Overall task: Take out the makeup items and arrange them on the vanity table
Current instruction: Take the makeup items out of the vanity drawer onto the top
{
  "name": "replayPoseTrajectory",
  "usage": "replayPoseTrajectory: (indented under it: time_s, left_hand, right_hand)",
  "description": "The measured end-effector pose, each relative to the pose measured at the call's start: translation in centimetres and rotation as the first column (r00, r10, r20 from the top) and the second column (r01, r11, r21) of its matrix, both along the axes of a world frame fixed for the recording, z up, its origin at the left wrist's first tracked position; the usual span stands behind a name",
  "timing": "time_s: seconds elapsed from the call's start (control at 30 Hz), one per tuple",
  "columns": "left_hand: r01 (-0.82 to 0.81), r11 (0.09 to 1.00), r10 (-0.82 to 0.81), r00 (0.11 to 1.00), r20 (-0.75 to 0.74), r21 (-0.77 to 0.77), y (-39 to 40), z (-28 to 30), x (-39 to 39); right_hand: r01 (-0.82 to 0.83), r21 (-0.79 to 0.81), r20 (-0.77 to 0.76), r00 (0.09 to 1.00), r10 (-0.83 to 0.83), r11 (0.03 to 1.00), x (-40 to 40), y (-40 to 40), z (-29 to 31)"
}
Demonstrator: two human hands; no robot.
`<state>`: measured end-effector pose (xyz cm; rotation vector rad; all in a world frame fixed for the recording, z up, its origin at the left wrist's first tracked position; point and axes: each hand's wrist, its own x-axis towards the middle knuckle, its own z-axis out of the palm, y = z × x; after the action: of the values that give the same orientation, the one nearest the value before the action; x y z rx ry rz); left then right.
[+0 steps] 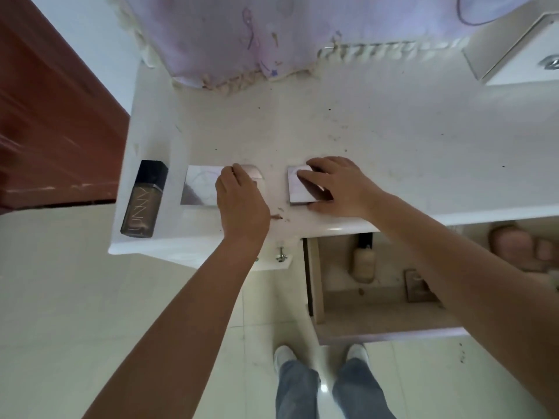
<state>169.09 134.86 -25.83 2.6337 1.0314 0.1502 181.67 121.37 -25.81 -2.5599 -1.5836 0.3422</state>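
Left hand (pixel 239 196) grips a round compact (pixel 252 174), right hand (pixel 329 184) holds a square compact (pixel 299 189) (both on the vanity table (pixel 378 140))

A lilac cloth (pixel 230 34) with a braided cream fringe hangs behind the tabletop. A red-brown door (pixel 51 122) stands off to my left. Below, I see my jeans (pixel 326 388), white shoes (pixel 284 355) and pale floor tiles (pixel 75 282).
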Motion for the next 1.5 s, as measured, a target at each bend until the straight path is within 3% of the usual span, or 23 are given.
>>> replayPoseTrajectory:
  time_s: [0.13, 0.2, 0.3, 0.37, 0.43, 0.47, 0.53, 0.63, 0.77, 0.97, 1.23, 1.5]
  left_hand:
    - [-0.010, 1.000, 0.009, 0.997, 0.081, 0.011, -0.7, -0.4, -0.4]
    - [-0.013, 0.993, -0.013, 0.975, 0.221, 0.116, -2.0, -0.8, -1.2]
    - [0.169, 0.933, -0.288, 0.881, 0.375, 0.319, -6.5, -2.6, -3.2]
    - [0.374, 0.884, -0.462, 0.792, 0.400, 0.281, -10.9, -4.5, -4.3]
    - [0.540, 0.835, -0.547, 0.797, 0.257, 0.101, -14.8, -5.5, -4.4]
    - [0.553, 0.832, -0.546, 0.830, 0.115, -0.041, -16.5, -5.6, -3.9]
    - [0.375, 0.882, -0.435, 0.881, -0.185, -0.287, -19.0, -6.4, -2.2]
    - [0.077, 0.929, -0.224, 0.896, -0.384, -0.362, -21.2, -7.5, 1.0]
    - [-0.061, 0.950, -0.083, 0.896, -0.437, -0.307, -22.6, -9.9, 3.5]
    - [0.000, 0.959, -0.157, 0.834, -0.530, -0.283, -22.3, -10.8, 2.5]
    - [0.062, 0.961, -0.210, 0.799, -0.564, -0.270, -22.4, -10.5, 1.3]
    - [0.105, 0.960, -0.217, 0.863, -0.456, -0.259, -22.4, -10.3, -0.4]
  right_hand:
    - [0.047, -0.056, 0.038, 0.998, -0.045, 0.997, -0.8, -1.2, 0.5]
    - [0.059, 0.085, 0.080, 0.995, -0.065, 0.995, -1.6, -3.1, 0.4]
    - [0.139, 0.360, 0.078, 0.981, -0.178, 0.923, -2.9, -8.5, -0.4]
    - [0.171, 0.413, 0.010, 0.981, -0.192, 0.894, -4.1, -13.3, -1.2]
    - [0.192, 0.274, -0.044, 0.981, -0.188, 0.942, -4.8, -18.3, -2.5]
    - [0.206, 0.168, -0.061, 0.978, -0.199, 0.964, -4.6, -20.4, -3.5]
    - [0.260, -0.014, -0.089, 0.961, -0.260, 0.965, -3.1, -23.5, -5.7]
    - [0.347, -0.223, -0.074, 0.926, -0.371, 0.911, 0.1, -25.0, -8.0]
    - [0.440, -0.252, 0.002, 0.891, -0.454, 0.862, 3.1, -24.0, -9.8]
    - [0.455, -0.311, -0.082, 0.862, -0.501, 0.834, 4.6, -22.7, -10.3]
    - [0.355, -0.279, -0.025, 0.926, -0.376, 0.892, 3.7, -23.6, -10.4]
    - [0.214, -0.342, -0.045, 0.969, -0.243, 0.915, 5.2, -22.7, -10.0]
